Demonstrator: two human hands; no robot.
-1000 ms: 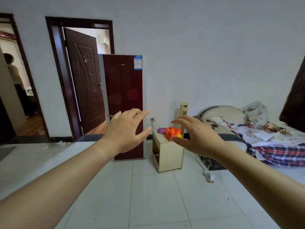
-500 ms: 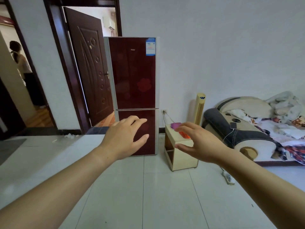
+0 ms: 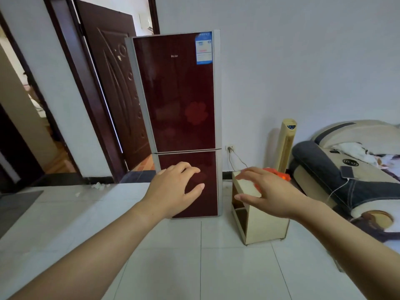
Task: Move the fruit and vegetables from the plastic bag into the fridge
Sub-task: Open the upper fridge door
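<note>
Both arms are stretched forward over the tiled floor, and neither hand has hold of anything. The left hand [image 3: 175, 189] is relaxed with its fingers loosely spread; in this view it lies across the lower door [image 3: 208, 163] of the fridge [image 3: 179, 100] but appears short of it, not touching. The right hand [image 3: 270, 191] has its fingers and thumb splayed apart and overlaps the top of the small cream cabinet [image 3: 264, 226] that stands just beside the fridge on its right.

Judgement: the arms are held out as on an approach, the right aimed at the cabinet top where the goods sit.

Containers:
- Fridge: the upper door [image 3: 177, 94] and the lower door are both closed, so the contents cannot be seen. Nothing has been loaded yet as far as the view shows.
- Cabinet top: a cluster of orange produce [image 3: 279, 174] sits here, largely hidden behind the right hand. Whether a plastic bag encloses it cannot be told.
- Cabinet side shelves: the contents cannot be made out.

Judgement: the task is at its start. A door must be opened before any item goes in.
</note>
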